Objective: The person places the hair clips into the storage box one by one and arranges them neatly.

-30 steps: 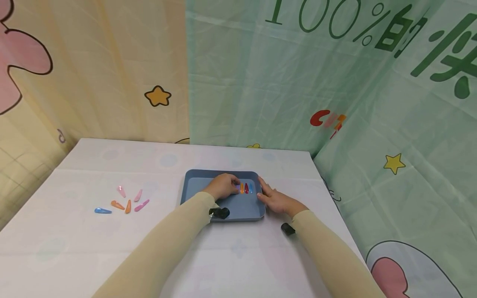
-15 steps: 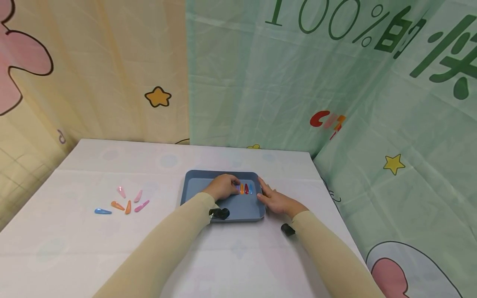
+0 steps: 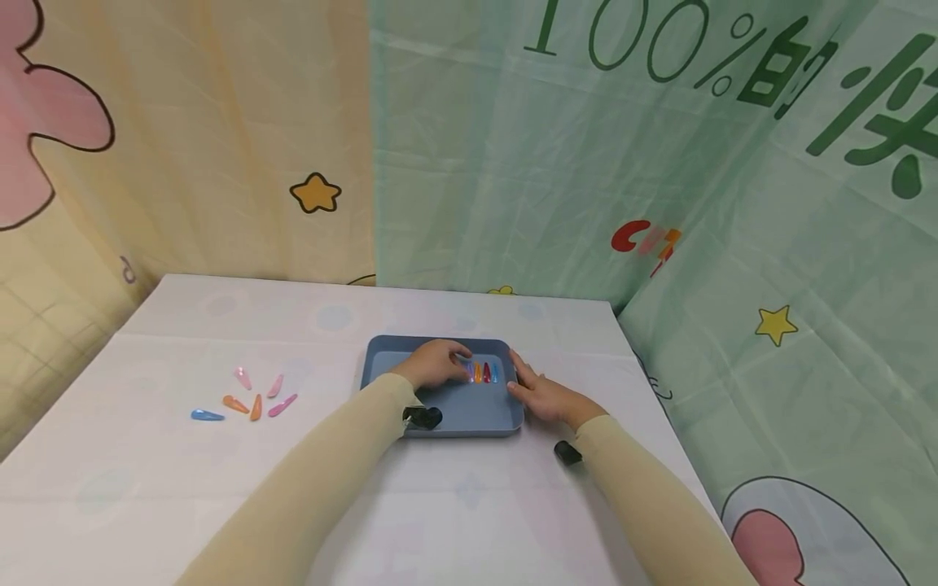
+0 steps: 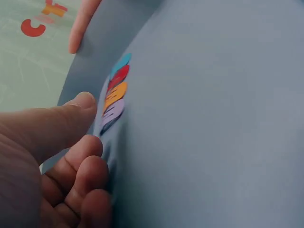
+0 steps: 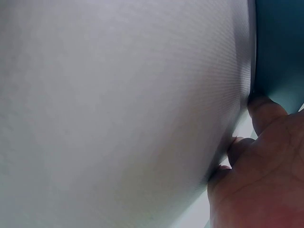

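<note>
Left hand [image 3: 436,364] has drawn back slightly from the row of clips since the earlier frame, its wrist shifted a little leftward. Thumb and forefinger stand narrowly apart just beside the lilac snap hair clip [image 4: 114,110], remaining fingers curled; no clip seen between them, and that near gap suggests a release or a fine adjustment. Lilac heads a row with the orange clip [image 4: 115,95], red clip [image 4: 119,77] and light-blue clip [image 4: 122,63], all lying side by side, pointing the same way, near the right end of the grey-blue tray [image 3: 469,417]; spacing looks deliberate, for order. Right hand [image 3: 545,396] lies along the tray's right edge, fingers extended, thumb apart, gripping no clip; probably steadying the tray. On the white-covered table [image 3: 469,521], well left of the tray, six loose clips [image 3: 208,415] lie scattered at mixed angles, apparently unsorted.
</note>
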`<state>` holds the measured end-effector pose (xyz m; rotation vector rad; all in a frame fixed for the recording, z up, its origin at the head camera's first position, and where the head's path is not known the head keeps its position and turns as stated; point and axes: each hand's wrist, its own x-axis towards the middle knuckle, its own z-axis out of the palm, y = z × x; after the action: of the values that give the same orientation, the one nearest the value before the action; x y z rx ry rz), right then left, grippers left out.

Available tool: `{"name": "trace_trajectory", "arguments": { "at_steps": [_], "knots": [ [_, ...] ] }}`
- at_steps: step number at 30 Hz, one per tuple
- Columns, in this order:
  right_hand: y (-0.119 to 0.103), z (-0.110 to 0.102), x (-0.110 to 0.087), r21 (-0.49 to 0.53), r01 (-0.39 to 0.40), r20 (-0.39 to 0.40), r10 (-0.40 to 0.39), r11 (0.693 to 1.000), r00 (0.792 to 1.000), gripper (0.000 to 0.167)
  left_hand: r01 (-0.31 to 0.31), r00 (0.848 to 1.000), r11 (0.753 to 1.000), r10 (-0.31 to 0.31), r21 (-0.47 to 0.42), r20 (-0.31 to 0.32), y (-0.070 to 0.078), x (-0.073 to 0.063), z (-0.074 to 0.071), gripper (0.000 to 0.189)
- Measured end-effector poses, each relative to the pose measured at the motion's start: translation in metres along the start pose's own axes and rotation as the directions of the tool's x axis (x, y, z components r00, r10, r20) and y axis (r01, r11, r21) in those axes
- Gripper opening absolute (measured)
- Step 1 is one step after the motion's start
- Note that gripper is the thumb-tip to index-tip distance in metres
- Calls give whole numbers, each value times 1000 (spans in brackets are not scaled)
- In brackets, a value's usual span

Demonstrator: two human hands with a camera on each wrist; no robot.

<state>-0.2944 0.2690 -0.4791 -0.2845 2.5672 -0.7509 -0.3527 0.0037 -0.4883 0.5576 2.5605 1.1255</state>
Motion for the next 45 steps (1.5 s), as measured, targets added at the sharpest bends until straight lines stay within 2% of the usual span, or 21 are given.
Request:
{"name": "trace_trajectory", "arguments": {
  "at_steps": [7, 15, 23, 34, 45],
  "knots": [
    [1, 0, 1, 5, 1, 0, -1, 1000, 1000, 73, -31, 999, 999, 30, 27, 31, 10, -17, -23, 45],
    [2, 0, 2, -5, 3, 1, -3, 1000, 1000, 75, -97, 995, 995, 96, 35, 18, 13, -36, -59, 47],
    [0, 0, 0, 1, -5, 6, 5, 1000, 1000, 76, -82, 996, 993, 84, 81, -24, -1, -57, -89, 51],
    [1, 1, 1, -11, -7, 3, 7, 1000, 1000, 75, -64, 997, 993, 69, 97, -45, -18, -86, -111, 57],
    [5, 1, 4, -3, 6, 9, -6, 1000, 1000, 76, -47, 998, 998, 48, 28, -37, -40, -112, -134, 68]
  ]
}}
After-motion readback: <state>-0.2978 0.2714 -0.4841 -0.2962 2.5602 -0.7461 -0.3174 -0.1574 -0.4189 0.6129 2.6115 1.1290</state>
